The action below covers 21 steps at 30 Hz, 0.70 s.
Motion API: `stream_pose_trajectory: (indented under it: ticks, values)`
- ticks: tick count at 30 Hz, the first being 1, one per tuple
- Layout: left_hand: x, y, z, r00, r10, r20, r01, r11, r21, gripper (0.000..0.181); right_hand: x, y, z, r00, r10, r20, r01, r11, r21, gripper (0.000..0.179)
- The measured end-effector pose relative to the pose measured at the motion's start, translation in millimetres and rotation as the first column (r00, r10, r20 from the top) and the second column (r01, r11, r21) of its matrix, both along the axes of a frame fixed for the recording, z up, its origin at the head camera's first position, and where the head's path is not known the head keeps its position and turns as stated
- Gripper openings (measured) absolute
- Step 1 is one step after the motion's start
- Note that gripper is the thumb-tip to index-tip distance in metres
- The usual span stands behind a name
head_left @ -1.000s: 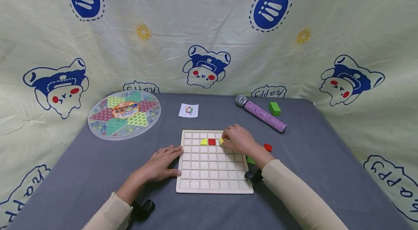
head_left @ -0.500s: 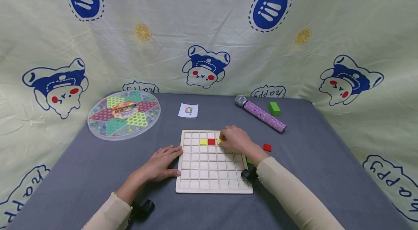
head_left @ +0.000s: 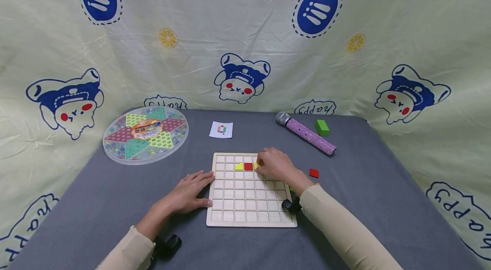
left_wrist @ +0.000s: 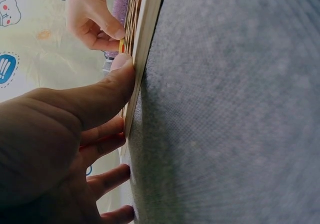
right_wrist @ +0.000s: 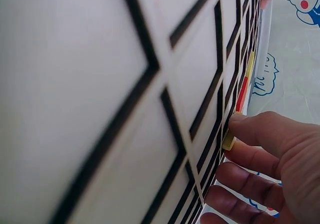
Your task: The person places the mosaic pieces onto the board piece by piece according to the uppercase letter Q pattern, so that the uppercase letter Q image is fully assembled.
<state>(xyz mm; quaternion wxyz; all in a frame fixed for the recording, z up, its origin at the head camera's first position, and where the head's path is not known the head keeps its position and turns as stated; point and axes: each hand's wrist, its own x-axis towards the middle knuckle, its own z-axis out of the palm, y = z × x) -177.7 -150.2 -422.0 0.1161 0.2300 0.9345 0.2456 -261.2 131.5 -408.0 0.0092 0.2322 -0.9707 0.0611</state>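
Note:
A pale wooden grid board (head_left: 229,216) lies before me. In one of its upper rows sit a yellow tile with a slanted edge (head_left: 239,167) and a red square tile (head_left: 248,167), side by side. My right hand (head_left: 278,165) pinches another yellow tile (right_wrist: 229,141) between thumb and forefinger, right beside the red one; the fingers partly hide it in the head view. My left hand (head_left: 189,192) rests along the board's left edge, thumb and fingertips touching it, fingers spread.
Right of the board lie a red tile (head_left: 314,173) and a green piece (head_left: 292,189) mostly hidden by the right wrist. Behind are a glittery microphone (head_left: 311,136), a green block (head_left: 322,127), a printed card (head_left: 221,130) and a round Chinese checkers set (head_left: 172,156).
My right hand has slid slightly left with the yellow tile, bringing it up to the red tile. The left hand stays where it was.

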Motion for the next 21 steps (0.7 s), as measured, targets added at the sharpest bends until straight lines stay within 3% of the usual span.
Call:
stream_pose_trajectory:
  ticks: [14, 21]
  values:
    - [-0.1, 0.0, 0.2, 1.000, -0.001, 0.003, 0.001, 1.000, -0.004, 0.072, 6.6, 7, 6.9, 0.999, -0.017, 0.041, 0.018, 0.999, -0.031, 0.021]
    - [-0.4, -0.5, -0.5, 1.000, 0.004, 0.009, -0.004, 1.000, -0.007, 0.073, 11.9, 27, 16.9, 1.000, -0.026, -0.001, 0.026, 0.998, -0.065, 0.026]
